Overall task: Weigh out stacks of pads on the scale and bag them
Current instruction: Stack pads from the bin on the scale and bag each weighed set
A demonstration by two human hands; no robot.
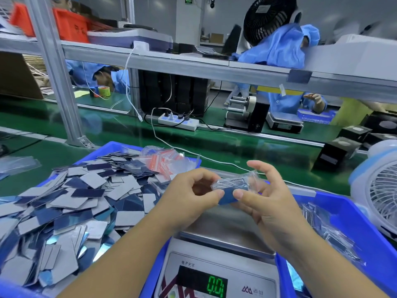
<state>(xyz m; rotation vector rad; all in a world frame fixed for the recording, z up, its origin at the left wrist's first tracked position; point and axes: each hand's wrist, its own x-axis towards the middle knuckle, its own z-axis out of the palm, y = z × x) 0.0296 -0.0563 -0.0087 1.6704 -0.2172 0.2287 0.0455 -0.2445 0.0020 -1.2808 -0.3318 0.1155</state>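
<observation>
While my left hand (193, 190) is pinching the pad stack (228, 195) above the scale (225, 231), my right hand (264, 196) is pinching the bag (234, 182), its mouth facing left, long axes aligning.

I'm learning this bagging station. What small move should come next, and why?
Probably push the stack of pads fully into the clear bag: both the left hand and right hand pinch it, its blue end protrudes, and the scale pan is bare.

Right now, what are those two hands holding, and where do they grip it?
A stack of pads going into a clear bag. The left hand pinches the stack's near end; the right hand holds the bag.
</observation>
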